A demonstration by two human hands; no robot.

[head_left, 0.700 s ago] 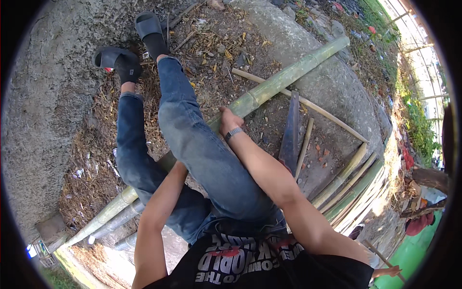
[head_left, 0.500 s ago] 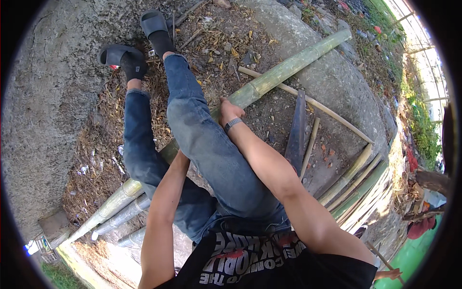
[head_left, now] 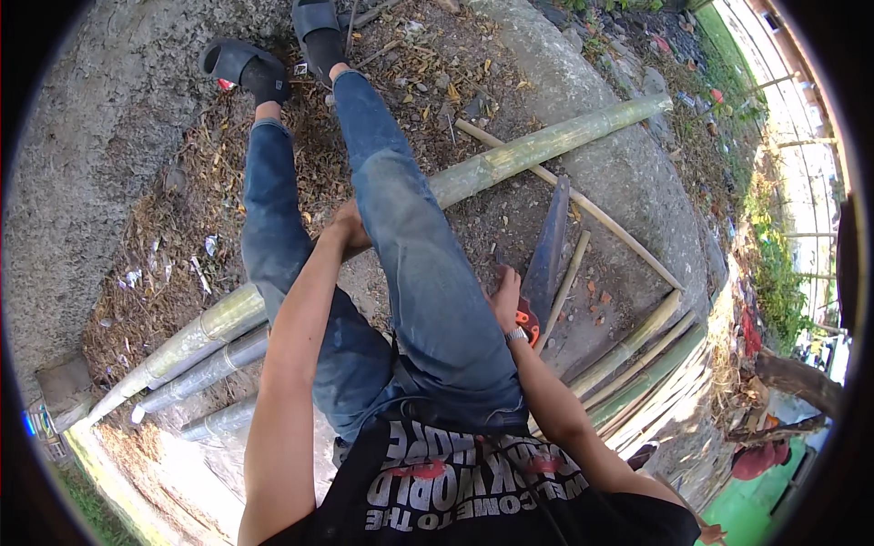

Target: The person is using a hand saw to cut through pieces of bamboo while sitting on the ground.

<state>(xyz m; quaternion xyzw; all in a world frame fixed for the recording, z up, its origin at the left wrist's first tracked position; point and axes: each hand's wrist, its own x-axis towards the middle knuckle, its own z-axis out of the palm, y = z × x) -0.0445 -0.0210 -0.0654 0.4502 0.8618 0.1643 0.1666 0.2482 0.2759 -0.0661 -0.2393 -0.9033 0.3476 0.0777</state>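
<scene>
Apparently steadies central bamboo pole [head_left: 542,147] with left hand [head_left: 350,226], cannot tell its grip; reaches loosely spread right hand [head_left: 504,298] beside handsaw [head_left: 548,241], at right; probably calls next for grasping its handle [head_left: 523,318].

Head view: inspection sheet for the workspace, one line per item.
Surface: bare dirt, large rock.
Job's things: bamboo pole, far end over the rock; handsaw beside a short stick.
Clutter: litter scraps, dry leaves; long stick crossing under the pole.
Grip: left hand at the pole, fingers partly hidden by the leg; right hand beside the saw's orange handle, contact unclear.
Cables: nothing seen.
Surroundings: more bamboo lengths left and right; greenery far right.
</scene>
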